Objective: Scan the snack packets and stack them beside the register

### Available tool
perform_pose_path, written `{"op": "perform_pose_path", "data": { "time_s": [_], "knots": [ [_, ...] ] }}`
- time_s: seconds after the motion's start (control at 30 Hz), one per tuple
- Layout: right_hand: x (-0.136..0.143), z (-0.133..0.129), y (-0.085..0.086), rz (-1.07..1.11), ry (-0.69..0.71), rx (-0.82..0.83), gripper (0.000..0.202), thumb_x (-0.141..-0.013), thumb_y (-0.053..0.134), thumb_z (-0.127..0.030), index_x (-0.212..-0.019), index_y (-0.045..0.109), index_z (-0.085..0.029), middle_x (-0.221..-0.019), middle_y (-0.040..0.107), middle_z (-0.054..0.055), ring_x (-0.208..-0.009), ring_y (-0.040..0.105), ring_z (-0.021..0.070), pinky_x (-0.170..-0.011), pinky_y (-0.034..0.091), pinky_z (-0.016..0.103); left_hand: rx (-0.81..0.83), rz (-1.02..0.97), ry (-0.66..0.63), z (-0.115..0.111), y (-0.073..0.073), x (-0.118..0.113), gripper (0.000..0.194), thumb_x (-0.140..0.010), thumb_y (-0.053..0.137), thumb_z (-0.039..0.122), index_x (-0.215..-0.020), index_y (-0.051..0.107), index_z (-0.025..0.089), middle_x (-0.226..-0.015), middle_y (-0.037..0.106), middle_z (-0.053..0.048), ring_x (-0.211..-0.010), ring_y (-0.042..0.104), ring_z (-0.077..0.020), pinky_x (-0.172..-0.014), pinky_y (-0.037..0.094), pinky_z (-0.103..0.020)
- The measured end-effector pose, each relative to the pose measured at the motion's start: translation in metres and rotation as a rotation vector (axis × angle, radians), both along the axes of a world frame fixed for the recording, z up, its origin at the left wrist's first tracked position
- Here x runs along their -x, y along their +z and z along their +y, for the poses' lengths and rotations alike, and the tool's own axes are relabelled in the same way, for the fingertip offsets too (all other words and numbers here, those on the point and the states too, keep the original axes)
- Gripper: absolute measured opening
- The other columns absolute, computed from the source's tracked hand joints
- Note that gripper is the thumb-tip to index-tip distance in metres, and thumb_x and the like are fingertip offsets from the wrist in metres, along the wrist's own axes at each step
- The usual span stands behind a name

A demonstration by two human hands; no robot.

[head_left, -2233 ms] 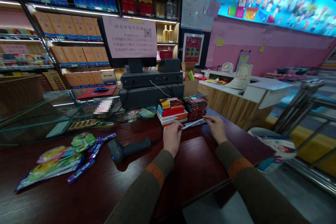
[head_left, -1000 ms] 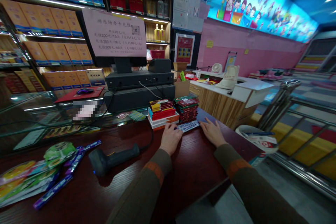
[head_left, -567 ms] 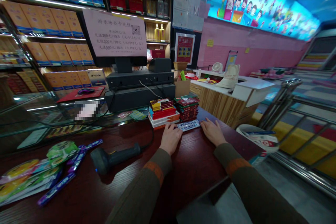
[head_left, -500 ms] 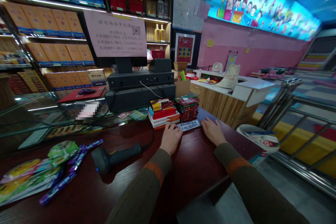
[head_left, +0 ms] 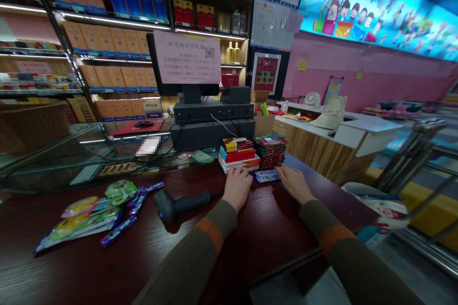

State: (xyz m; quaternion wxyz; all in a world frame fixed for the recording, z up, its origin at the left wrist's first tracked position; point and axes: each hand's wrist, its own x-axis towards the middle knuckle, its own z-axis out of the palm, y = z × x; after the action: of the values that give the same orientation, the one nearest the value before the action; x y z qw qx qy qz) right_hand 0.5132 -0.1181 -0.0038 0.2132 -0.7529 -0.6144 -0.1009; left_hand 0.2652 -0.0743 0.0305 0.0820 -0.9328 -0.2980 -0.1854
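A blue and white packet [head_left: 267, 176] lies flat on the dark red tabletop between my hands. My right hand [head_left: 294, 184] touches its right end with extended fingers. My left hand [head_left: 238, 186] rests at the packet's left, fingers slightly bent and apart, close to the front of a stack of red, yellow and white packages [head_left: 238, 153]. Just right of that stack stands a pile of dark red packets [head_left: 270, 151]. A black handheld scanner [head_left: 182, 204] lies to the left of my left hand.
Green and yellow bags [head_left: 86, 219] and purple stick packs [head_left: 119, 231] lie at the left. Behind the stacks stand a black cash drawer [head_left: 211, 133] and a monitor with a pink sign [head_left: 188, 59]. A white bin [head_left: 375, 205] is beyond the table's right edge.
The view has turned left, so most things appear farther right. My right hand now reaches onto the packet's right end. My left hand remains beside it.
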Motion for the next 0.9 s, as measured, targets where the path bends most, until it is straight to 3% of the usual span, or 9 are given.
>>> {"op": "perform_pose_path", "data": {
  "time_s": [0.13, 0.23, 0.5, 0.7, 0.9],
  "knots": [
    [0.032, 0.007, 0.011, -0.022, 0.111, 0.039, 0.044, -0.104, 0.030, -0.036, -0.103, 0.072, -0.022, -0.110, 0.076, 0.009, -0.105, 0.069, 0.0227, -0.093, 0.045, 0.034, -0.026, 0.008, 0.068, -0.001, 0.008, 0.022, 0.027, -0.100, 0.044, 0.018, -0.096, 0.071, 0.017, -0.103, 0.072, -0.008, -0.109, 0.055, -0.0244, -0.100, 0.037, -0.044],
    [0.058, 0.013, 0.016, -0.018, 0.180, 0.022, 0.045, -0.105, 0.030, -0.035, -0.099, 0.072, -0.021, -0.105, 0.077, 0.009, -0.101, 0.070, 0.0220, -0.088, 0.045, 0.030, -0.045, 0.003, 0.098, 0.001, 0.013, 0.041, 0.027, -0.099, 0.044, 0.016, -0.097, 0.071, 0.016, -0.103, 0.071, -0.010, -0.109, 0.054, -0.0249, -0.101, 0.035, -0.045],
    [0.128, 0.031, 0.028, 0.000, 0.359, -0.006, 0.039, -0.104, 0.035, -0.032, -0.104, 0.072, -0.021, -0.111, 0.076, 0.009, -0.105, 0.070, 0.0217, -0.093, 0.046, 0.030, -0.009, -0.028, 0.198, 0.006, 0.035, 0.102, 0.028, -0.098, 0.043, 0.016, -0.098, 0.072, 0.018, -0.104, 0.072, -0.009, -0.105, 0.054, -0.0244, -0.098, 0.036, -0.044],
    [0.174, 0.039, 0.035, 0.026, 0.456, -0.019, 0.041, -0.104, 0.036, -0.034, -0.099, 0.073, -0.020, -0.103, 0.077, 0.009, -0.096, 0.071, 0.0227, -0.087, 0.048, 0.031, 0.036, -0.079, 0.289, 0.011, 0.040, 0.150, 0.027, -0.096, 0.046, 0.017, -0.098, 0.073, 0.021, -0.105, 0.073, -0.006, -0.108, 0.055, -0.0249, -0.098, 0.037, -0.043],
    [0.214, 0.048, 0.038, 0.079, 0.561, -0.023, 0.040, -0.104, 0.035, -0.033, -0.112, 0.073, -0.022, -0.114, 0.076, 0.007, -0.106, 0.070, 0.0216, -0.095, 0.048, 0.032, 0.047, -0.192, 0.400, 0.013, 0.045, 0.196, 0.031, -0.095, 0.045, 0.014, -0.100, 0.074, 0.025, -0.110, 0.074, -0.004, -0.111, 0.056, -0.0229, -0.098, 0.037, -0.041]
  ]
}}
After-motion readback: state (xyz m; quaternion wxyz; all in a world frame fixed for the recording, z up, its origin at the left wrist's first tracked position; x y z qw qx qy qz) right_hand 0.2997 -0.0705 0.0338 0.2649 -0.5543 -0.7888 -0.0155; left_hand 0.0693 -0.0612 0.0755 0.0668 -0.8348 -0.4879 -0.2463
